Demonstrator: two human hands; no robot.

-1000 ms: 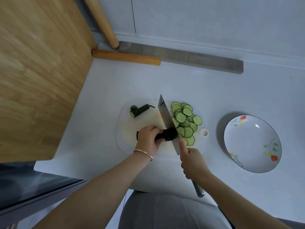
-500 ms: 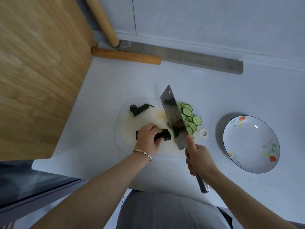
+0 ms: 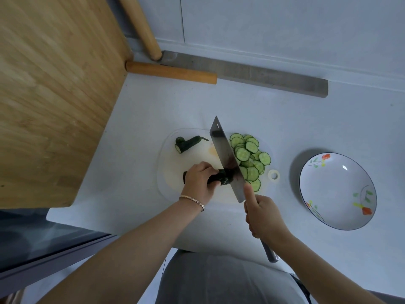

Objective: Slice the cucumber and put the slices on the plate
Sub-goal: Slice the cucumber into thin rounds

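Observation:
A dark green cucumber piece (image 3: 223,177) lies on the white cutting board (image 3: 173,154), and my left hand (image 3: 200,181) grips it from above. My right hand (image 3: 264,212) holds the handle of a cleaver (image 3: 225,156), forefinger stretched along the blade. The blade stands against the cucumber's cut right end. Several round slices (image 3: 248,157) are piled on the board to the right of the blade. A cut-off cucumber end (image 3: 188,144) lies at the board's far left. The flowered white plate (image 3: 337,191) sits to the right with nothing on it.
A large wooden board (image 3: 54,95) leans at the left. Two wooden rolling pins (image 3: 171,72) and a grey bar (image 3: 252,72) lie along the back wall. The counter's near edge runs just below the cutting board.
The cleaver rose from its cut half a second ago, then came back down onto the cucumber end. My left hand kept its grip on the cucumber.

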